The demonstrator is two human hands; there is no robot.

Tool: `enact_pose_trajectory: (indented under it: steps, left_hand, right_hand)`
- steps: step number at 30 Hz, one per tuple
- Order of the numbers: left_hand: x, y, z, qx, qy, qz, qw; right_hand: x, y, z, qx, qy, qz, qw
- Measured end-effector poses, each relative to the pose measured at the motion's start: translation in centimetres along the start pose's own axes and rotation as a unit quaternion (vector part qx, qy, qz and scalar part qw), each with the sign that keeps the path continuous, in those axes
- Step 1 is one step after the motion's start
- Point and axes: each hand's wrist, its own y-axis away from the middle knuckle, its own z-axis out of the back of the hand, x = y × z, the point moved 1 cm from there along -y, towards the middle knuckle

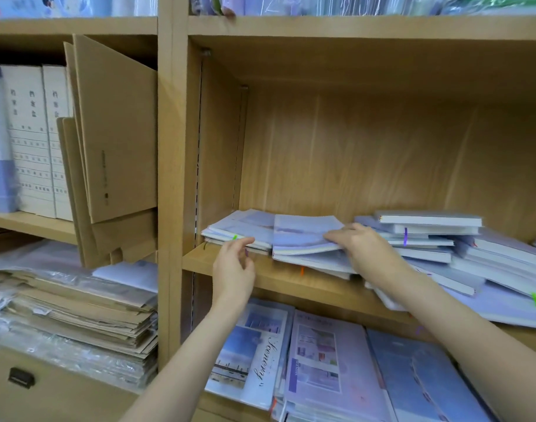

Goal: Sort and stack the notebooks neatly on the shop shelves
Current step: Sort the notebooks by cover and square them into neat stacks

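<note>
On the middle wooden shelf (279, 277) lie pale lilac notebooks. A short pile (242, 226) sits at the left end. Beside it a bent notebook (303, 234) tops a second low pile. My right hand (361, 248) grips that bent notebook at its right front corner, fingers over the cover. My left hand (234, 266) hovers at the shelf's front edge below the left pile, fingers loosely curled and holding nothing. A messy heap of notebooks (461, 254) slumps to the right, partly hanging over the shelf edge.
Large wrapped scenery books (327, 357) lie on the shelf below. In the left bay stand white file boxes (35, 141) and leaning cardboard sheets (114, 132), with stacked brown envelopes (78, 315) underneath. More wrapped stock (336, 4) fills the top shelf.
</note>
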Motion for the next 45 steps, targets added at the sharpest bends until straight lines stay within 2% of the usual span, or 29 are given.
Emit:
enact_pose_trajectory:
  steps: [2,5,7,8,10,12,14,15,17,21,24,28,32,34,36,39,40,41,42,44,45]
  left_hand:
    - [0.6,-0.5,0.3,0.027,-0.105,-0.044,0.993]
    - [1.3,-1.4,0.5,0.075,-0.2,-0.109,0.971]
    - [2.2,-1.6,0.5,0.09,-0.246,-0.116,0.958]
    - [2.7,-1.7,0.5,0.091,-0.261,-0.103,0.955]
    - [3.6,-1.5,0.4,0.072,-0.289,-0.084,0.951]
    - [4.2,-1.4,0.2,0.044,-0.297,-0.105,0.948]
    - [4.7,-1.5,0.2,0.054,-0.312,-0.104,0.943]
    - [4.7,-1.5,0.2,0.059,-0.317,-0.099,0.941]
    - [4.1,-1.3,0.0,0.048,-0.309,-0.082,0.946]
    - [2.2,-0.3,-0.6,0.047,-0.246,-0.063,0.966]
    - [1.0,0.5,-0.6,0.071,-0.149,-0.116,0.979]
    - [-0.1,0.4,-1.3,0.139,-0.202,-0.219,0.944]
    - [-1.0,-0.8,-2.8,0.167,-0.275,-0.204,0.925]
    - [-1.2,-1.4,-3.2,0.165,-0.276,-0.178,0.93]
    - [-0.9,-2.3,-3.1,0.174,-0.238,-0.136,0.946]
    - [0.3,-3.8,-2.6,0.185,-0.201,-0.07,0.959]
    - [0.5,-4.0,-2.5,0.194,-0.205,-0.06,0.958]
    - [0.5,-3.9,-2.4,0.203,-0.206,-0.062,0.955]
    - [0.3,-3.6,-2.4,0.21,-0.198,-0.069,0.955]
    - [-0.5,-2.9,-2.2,0.205,-0.176,-0.091,0.958]
    - [-1.0,-2.6,-2.1,0.202,-0.177,-0.112,0.957]
  right_hand:
    - [0.0,-0.1,-0.1,-0.019,0.045,-0.009,0.999]
    - [2.1,-1.8,0.8,-0.027,0.09,-0.046,0.994]
    - [4.0,-4.1,1.0,-0.048,0.095,-0.065,0.992]
    - [5.2,-5.5,0.4,-0.035,0.102,-0.067,0.992]
    - [7.2,-7.9,-1.8,0.044,0.084,-0.056,0.994]
    - [7.9,-9.1,-3.6,0.125,-0.01,-0.056,0.991]
    - [7.3,-8.8,-3.5,0.14,-0.132,-0.077,0.978]
    - [6.6,-8.2,-2.9,0.129,-0.157,-0.084,0.976]
    - [4.9,-6.7,-1.5,0.117,-0.171,-0.094,0.974]
    - [4.0,-2.5,-0.1,0.248,-0.15,-0.071,0.954]
    - [3.4,0.5,-0.7,0.201,-0.118,-0.06,0.971]
    - [2.5,2.3,-0.7,0.164,-0.115,-0.089,0.976]
    - [2.5,1.8,-0.5,0.14,0.004,-0.076,0.987]
    - [2.8,1.9,-0.8,0.074,0.083,-0.037,0.993]
    - [2.9,2.0,-0.6,0.039,0.162,-0.02,0.986]
    - [2.7,2.1,-0.8,0.005,0.164,-0.035,0.986]
    - [2.9,2.3,-0.5,0.014,0.178,-0.026,0.984]
    - [3.2,2.5,0.0,0.058,0.175,-0.016,0.983]
    - [3.3,2.6,0.4,0.073,0.145,-0.017,0.987]
    - [2.0,2.5,0.5,0.082,0.06,-0.074,0.992]
    - [1.5,2.7,1.2,0.062,0.001,-0.09,0.994]
